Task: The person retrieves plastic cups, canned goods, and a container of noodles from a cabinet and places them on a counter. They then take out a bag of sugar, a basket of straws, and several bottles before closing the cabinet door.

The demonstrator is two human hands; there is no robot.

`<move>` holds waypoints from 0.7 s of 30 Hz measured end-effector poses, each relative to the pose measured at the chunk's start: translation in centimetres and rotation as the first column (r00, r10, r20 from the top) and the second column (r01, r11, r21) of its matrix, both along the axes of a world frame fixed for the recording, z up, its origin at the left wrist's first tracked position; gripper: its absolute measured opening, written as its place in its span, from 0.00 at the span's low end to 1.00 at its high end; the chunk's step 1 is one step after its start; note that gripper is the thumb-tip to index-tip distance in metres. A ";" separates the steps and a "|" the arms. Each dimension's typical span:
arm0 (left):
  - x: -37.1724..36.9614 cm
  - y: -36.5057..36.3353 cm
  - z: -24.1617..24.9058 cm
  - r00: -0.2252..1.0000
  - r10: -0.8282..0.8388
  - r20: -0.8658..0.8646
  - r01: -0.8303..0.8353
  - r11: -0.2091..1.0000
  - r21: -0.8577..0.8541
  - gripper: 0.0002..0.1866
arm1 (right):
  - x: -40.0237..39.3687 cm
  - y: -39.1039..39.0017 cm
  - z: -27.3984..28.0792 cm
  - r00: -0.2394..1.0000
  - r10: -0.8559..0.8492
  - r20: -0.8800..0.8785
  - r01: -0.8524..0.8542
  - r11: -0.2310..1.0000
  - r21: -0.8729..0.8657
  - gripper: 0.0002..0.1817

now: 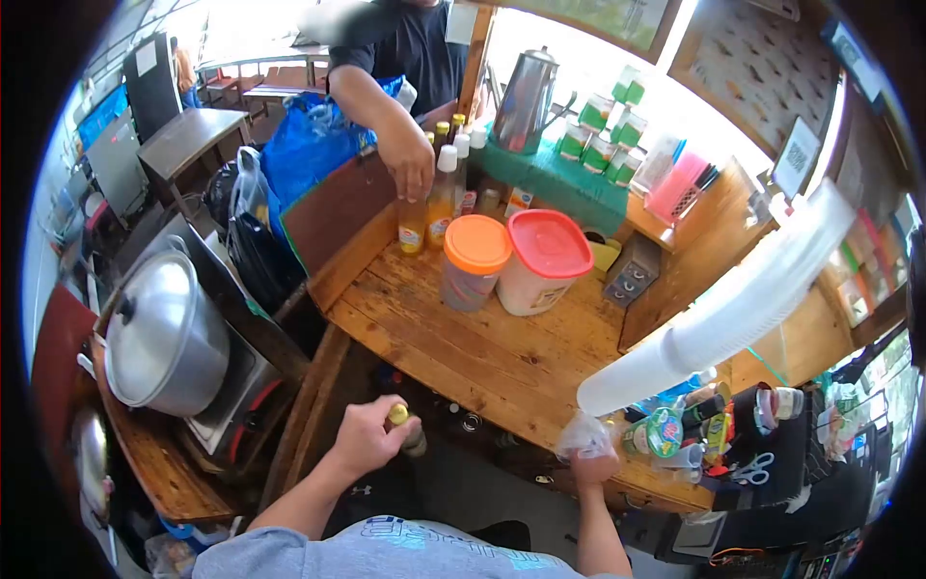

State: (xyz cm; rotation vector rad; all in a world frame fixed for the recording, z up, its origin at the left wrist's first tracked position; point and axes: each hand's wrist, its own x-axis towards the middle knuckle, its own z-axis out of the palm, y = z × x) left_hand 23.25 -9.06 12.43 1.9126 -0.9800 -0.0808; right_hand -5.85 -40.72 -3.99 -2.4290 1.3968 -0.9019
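Note:
My left hand is closed around a bottle with a yellow cap; most of the bottle is hidden under the hand, over the gap in front of the counter. My right hand grips the crumpled clear plastic at the lower end of a long stack of plastic cups, which slants up to the right. Across the wooden counter, another person's hand is on a bottle of yellow liquid. More bottles with white and yellow caps stand beside it.
An orange-lidded tub and a red-lidded container stand mid-counter. Behind them are a metal pitcher and stacked small cans. A large lidded pot sits on a stove at left. Scissors and small packages lie at right.

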 end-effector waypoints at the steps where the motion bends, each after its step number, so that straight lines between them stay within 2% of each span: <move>1: 0.8 0.3 1.8 1.000 -0.001 -0.017 0.001 1.000 0.017 0.13 | 0.1 0.2 1.0 1.000 -0.006 -0.002 0.006 1.000 0.004 0.20; 4: 2.9 0.0 10.0 0.998 0.047 0.036 -0.048 0.999 0.018 0.12 | 0.2 1.6 4.0 0.996 0.051 -0.073 -0.046 0.996 0.071 0.21; 6: 4.9 -0.5 13.9 0.993 0.095 0.077 -0.094 0.995 -0.021 0.12 | 0.7 1.3 4.9 0.914 -0.041 -0.404 0.143 0.964 0.226 0.21; 9: 9.4 -1.9 17.0 0.972 0.203 0.118 -0.191 0.976 -0.104 0.12 | -0.6 3.4 6.5 0.955 0.069 -0.289 0.010 0.965 0.261 0.18; 12: 14.4 -4.0 15.9 0.951 0.255 0.173 -0.220 0.955 -0.201 0.12 | -3.2 6.5 7.6 0.982 0.123 -0.145 -0.090 0.972 0.216 0.15; 13: 15.7 -4.6 15.5 0.940 0.263 0.216 -0.228 0.958 -0.173 0.12 | -4.3 7.7 7.9 0.987 0.141 -0.071 -0.127 0.975 0.181 0.14; 14: 17.3 -5.4 14.3 0.943 0.253 0.216 -0.220 0.961 -0.165 0.12 | -5.3 9.0 8.6 0.988 0.133 -0.072 -0.118 0.975 0.188 0.14; 16: 20.4 -7.2 11.3 0.906 0.308 0.289 -0.237 0.937 -0.257 0.12 | -7.9 11.7 10.2 0.991 0.118 -0.063 -0.100 0.967 0.236 0.13; 18: 22.9 -8.5 9.9 0.901 0.310 0.305 -0.241 0.940 -0.243 0.12 | -12.0 14.3 9.9 0.980 0.121 -0.161 -0.059 0.937 0.344 0.13; 21: 26.2 -10.8 8.7 0.881 0.385 0.276 -0.325 0.915 -0.240 0.13 | -17.5 18.8 11.2 0.924 0.050 -0.378 0.152 0.861 0.485 0.16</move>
